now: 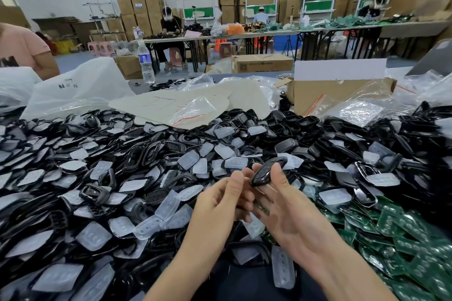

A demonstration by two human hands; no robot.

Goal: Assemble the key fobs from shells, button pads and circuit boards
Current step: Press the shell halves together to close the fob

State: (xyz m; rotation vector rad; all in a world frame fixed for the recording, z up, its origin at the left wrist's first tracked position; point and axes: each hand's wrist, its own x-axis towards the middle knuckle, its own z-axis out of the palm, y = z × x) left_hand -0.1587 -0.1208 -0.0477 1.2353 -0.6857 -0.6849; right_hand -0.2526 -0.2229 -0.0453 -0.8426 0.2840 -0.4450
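One glossy black fob shell point(267, 171), pinched in right fingers point(276, 177), left fingers point(236, 182) curled beside.

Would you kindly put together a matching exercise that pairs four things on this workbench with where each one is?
Things:
1. black key fob shell
2. green circuit boards
3. water bottle
4. cardboard box

Places:
A. standing upright at the back, left of centre
B. heaped at the near right
C. pinched in the right hand
D. open, at the back on the right

Pairs: 1-C, 2-B, 3-A, 4-D
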